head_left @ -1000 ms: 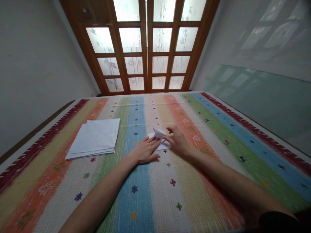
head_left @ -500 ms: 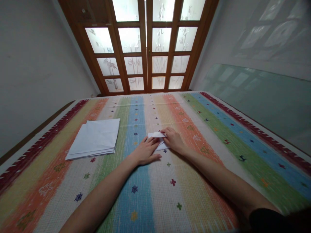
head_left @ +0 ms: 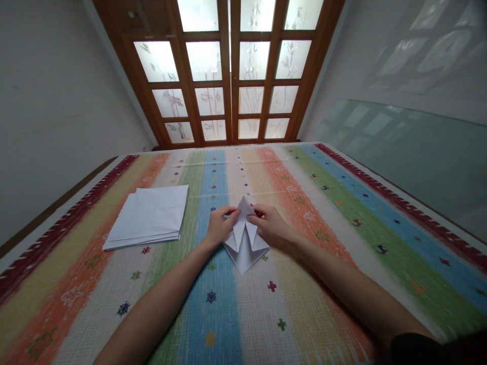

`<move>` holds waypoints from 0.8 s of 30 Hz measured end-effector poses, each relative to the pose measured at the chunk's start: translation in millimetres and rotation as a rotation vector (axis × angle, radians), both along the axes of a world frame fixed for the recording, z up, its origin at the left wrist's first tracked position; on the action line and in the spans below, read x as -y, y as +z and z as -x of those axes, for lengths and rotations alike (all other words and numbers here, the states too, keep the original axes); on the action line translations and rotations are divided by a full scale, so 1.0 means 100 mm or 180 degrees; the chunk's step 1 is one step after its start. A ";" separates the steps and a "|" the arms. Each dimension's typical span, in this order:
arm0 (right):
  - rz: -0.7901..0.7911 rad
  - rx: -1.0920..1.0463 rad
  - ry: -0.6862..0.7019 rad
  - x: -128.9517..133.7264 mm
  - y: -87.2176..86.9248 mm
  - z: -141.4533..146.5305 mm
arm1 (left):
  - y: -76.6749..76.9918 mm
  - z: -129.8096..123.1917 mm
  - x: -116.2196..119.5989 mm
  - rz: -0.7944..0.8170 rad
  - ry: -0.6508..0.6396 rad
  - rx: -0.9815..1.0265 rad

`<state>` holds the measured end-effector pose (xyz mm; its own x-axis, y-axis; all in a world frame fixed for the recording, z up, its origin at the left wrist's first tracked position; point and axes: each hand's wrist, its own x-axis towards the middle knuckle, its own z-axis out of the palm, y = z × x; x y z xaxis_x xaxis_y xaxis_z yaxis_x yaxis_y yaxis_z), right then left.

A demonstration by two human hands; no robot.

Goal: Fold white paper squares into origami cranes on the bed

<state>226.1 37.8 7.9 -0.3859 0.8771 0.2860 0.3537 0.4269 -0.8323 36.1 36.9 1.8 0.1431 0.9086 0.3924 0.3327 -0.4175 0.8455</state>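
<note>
A folded piece of white paper [head_left: 244, 253] is between my hands, with one point toward the far side and another toward me. Two narrow pointed flaps hang down over its middle. My left hand [head_left: 222, 223] pinches its upper left edge between thumb and fingers. On the other side, my right hand [head_left: 269, 223] grips the upper right edge, thumb on top. The fingertips behind the paper are hidden.
A stack of white paper sheets [head_left: 148, 215] lies to the left on the striped tablecloth [head_left: 213, 314]. Beyond the table's far edge stand wooden doors with frosted panes [head_left: 232, 76]. A glass panel [head_left: 411, 152] leans along the right wall.
The paper lay flat and mostly covered under my hands; now it is turned and opened into a pointed shape. Both hands have moved to its sides and pinch it.
</note>
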 end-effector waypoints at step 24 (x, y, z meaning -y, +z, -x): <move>0.0988 -0.1061 -0.0252 0.19 0.02 0.17 | 0.14 -0.11 0.13 0.0373 0.0147 0.0597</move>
<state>208.9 19.1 10.0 -0.2458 0.9639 0.1022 0.0666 0.1220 -0.9903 47.2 24.0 15.3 0.0346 0.9535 0.2995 0.1815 -0.3007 0.9363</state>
